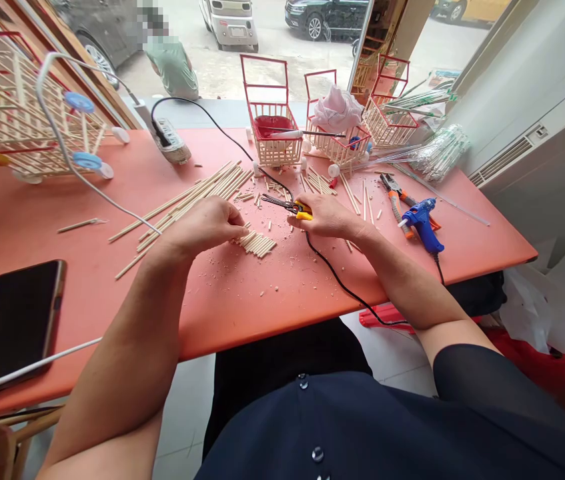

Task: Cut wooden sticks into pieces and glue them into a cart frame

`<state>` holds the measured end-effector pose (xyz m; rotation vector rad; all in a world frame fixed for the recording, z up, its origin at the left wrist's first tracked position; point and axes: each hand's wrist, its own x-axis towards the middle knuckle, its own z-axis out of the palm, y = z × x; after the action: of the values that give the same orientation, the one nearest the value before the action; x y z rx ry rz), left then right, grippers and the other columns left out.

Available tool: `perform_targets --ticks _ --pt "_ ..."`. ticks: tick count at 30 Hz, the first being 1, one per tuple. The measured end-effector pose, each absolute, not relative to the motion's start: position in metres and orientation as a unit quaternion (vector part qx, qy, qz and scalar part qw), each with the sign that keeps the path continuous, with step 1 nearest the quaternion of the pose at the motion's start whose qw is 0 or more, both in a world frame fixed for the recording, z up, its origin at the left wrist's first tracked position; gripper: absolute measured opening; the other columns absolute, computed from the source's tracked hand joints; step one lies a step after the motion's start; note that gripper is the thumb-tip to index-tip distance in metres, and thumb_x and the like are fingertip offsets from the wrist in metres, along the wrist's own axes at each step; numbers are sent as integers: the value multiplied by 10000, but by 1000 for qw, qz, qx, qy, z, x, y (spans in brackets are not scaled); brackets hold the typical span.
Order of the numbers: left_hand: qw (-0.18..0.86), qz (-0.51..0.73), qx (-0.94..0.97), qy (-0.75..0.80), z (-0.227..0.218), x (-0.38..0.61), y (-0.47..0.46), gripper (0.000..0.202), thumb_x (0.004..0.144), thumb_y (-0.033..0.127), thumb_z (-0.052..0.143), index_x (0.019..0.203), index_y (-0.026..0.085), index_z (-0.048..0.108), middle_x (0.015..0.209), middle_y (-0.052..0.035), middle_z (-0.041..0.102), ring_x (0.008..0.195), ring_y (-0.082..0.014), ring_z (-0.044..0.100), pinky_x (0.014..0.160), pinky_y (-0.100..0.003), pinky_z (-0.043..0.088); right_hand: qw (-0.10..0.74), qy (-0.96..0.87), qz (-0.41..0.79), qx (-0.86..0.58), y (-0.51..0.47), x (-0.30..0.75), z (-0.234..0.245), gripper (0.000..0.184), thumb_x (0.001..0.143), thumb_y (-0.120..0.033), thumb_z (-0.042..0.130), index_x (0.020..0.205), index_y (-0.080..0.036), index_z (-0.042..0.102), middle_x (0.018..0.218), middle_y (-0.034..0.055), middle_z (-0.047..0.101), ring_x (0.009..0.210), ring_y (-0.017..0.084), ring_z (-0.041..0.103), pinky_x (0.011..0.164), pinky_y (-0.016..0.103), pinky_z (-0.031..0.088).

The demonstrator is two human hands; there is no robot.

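Note:
My left hand (207, 225) rests on the orange table (87, 293), fingers curled down and touching a small row of short cut wooden sticks (257, 243). My right hand (329, 217) is closed on the yellow handles of a small pair of cutters (289, 206), whose dark jaws point left. A bundle of long wooden sticks (197, 195) lies just behind my left hand. Wood chips are scattered between the two hands.
A blue glue gun (422, 223) and orange pliers (395, 197) lie to the right. Several small stick-built carts (275, 133) stand at the back, a larger one (17, 120) at far left. A phone (12, 323) lies front left. A black cable (332, 273) crosses the table.

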<state>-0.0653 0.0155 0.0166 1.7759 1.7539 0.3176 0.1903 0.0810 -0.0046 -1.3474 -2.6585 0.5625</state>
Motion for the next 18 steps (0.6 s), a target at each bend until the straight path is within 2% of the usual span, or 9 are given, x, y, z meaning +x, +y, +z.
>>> perform_targets --ticks 5,9,15,18 --pt "328 131 655 668 16 -74 18 255 593 487 684 586 232 685 613 -33 628 648 -186 481 629 -337 353 55 -873 192 -446 80 191 -3 426 1053 -499 669 1194 -106 755 1161 151 801 917 236 612 794 321 337" --pt "319 138 657 669 15 -73 18 249 615 487 694 590 239 685 610 -28 616 643 -192 481 636 -350 345 60 -874 193 -443 80 191 -4 423 1050 -505 668 1185 -113 753 1156 149 800 911 236 609 797 321 340" --pt "280 115 665 682 12 -61 17 154 644 390 697 597 243 694 652 -37 705 695 -235 609 692 -359 410 59 -874 191 -443 81 191 -7 418 1044 -513 675 1162 -118 748 1141 147 795 910 236 604 797 324 337" --pt "240 103 677 688 7 -55 18 111 633 328 694 556 256 658 616 -32 678 721 -253 641 706 -361 423 59 -875 192 -441 81 190 -6 415 1043 -514 671 1156 -121 741 1130 141 792 898 231 595 793 323 336"
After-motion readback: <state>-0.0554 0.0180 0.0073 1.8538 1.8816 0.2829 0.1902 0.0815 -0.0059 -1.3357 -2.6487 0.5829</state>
